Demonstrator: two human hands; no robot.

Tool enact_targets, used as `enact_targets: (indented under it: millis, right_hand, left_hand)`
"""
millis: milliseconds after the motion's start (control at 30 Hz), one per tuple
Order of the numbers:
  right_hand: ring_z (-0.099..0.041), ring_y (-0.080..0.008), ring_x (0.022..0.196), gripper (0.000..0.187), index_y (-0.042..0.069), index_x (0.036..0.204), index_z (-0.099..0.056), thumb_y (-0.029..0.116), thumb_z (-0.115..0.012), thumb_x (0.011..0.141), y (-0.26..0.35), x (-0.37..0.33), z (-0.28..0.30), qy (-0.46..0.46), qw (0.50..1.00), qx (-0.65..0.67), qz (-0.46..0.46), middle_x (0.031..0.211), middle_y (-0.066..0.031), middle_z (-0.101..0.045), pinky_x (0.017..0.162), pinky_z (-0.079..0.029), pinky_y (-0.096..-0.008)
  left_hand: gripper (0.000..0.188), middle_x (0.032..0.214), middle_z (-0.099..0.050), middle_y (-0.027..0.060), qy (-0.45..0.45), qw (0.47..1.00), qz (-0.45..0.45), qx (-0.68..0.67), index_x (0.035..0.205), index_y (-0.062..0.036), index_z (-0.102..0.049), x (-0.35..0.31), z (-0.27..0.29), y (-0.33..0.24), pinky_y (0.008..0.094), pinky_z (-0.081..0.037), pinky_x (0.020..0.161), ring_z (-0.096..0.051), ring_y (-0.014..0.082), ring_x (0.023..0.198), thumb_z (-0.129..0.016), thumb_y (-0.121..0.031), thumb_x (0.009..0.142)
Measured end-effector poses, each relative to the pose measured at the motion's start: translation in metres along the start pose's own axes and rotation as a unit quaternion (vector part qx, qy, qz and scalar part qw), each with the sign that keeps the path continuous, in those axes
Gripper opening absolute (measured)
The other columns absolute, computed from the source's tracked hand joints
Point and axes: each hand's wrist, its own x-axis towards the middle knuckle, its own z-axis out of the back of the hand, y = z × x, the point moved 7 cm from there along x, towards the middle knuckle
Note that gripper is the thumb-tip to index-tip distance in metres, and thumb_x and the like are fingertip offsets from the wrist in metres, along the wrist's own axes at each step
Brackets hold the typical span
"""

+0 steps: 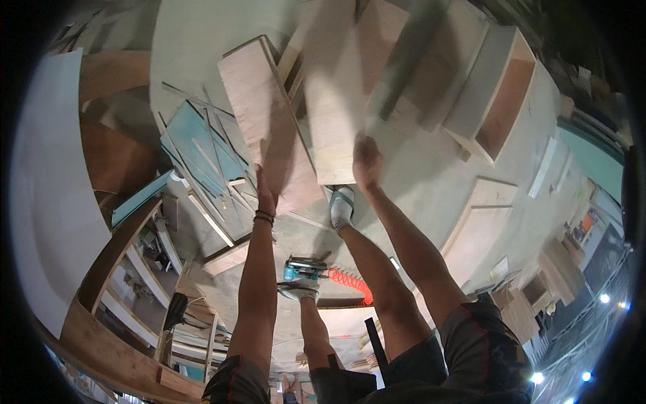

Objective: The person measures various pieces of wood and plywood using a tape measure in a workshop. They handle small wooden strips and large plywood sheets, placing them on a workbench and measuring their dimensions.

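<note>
A pale plywood panel (pixel 269 114) slants away in front of me on the left. My left hand (pixel 267 192), with a dark bracelet at the wrist, is against its near left edge, the fingers partly hidden and blurred. Right of it, a long pale wooden board (pixel 333 114) reaches away from just beyond my forward foot. My right hand (pixel 367 161) is closed on this board's near right edge. The board's far end is smeared by motion. Between my feet, a teal nail gun (pixel 299 269) with a red coiled hose (pixel 353 283) lies on the floor.
An open wooden box (pixel 494 94) stands at the far right. Flat panels (pixel 481 215) lie right of my arm. Teal sheet pieces (pixel 195 145) and thin strips litter the floor at left. A wooden frame (pixel 134 262) and a white sheet (pixel 50 195) line the left side.
</note>
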Motion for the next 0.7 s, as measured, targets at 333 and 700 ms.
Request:
enact_targets:
  millis: [333, 700]
  right_hand:
    - [-0.053, -0.0371, 0.11, 0.036, 0.003, 0.114, -0.061, 0.03, -0.065, 0.089, 0.032, -0.039, -0.057, 0.23, 0.948, -0.105, 0.191, 0.108, -0.0214, -0.057, 0.091, -0.047, -0.045]
    - [-0.051, -0.0418, 0.121, 0.114, 0.003, 0.144, -0.024, 0.051, -0.087, 0.061, -0.054, 0.067, -0.104, 0.042, 0.893, -0.118, -0.433, 0.134, -0.0235, -0.047, 0.099, -0.046, -0.0525]
  left_hand:
    - [0.073, 0.136, -0.055, 0.0103, -0.043, 0.987, -0.013, 0.157, 0.141, -0.0018, -0.045, -0.001, 0.017, 0.01, 0.0343, -0.04, 0.103, -0.053, 0.0201, 0.121, -0.067, -0.049, 0.09]
    - [0.058, 0.111, -0.067, 0.0115, -0.105, 0.976, -0.025, 0.188, 0.122, 0.005, -0.061, 0.003, 0.024, 0.017, 0.0327, -0.048, 0.088, -0.063, 0.0212, 0.098, -0.076, -0.037, 0.084]
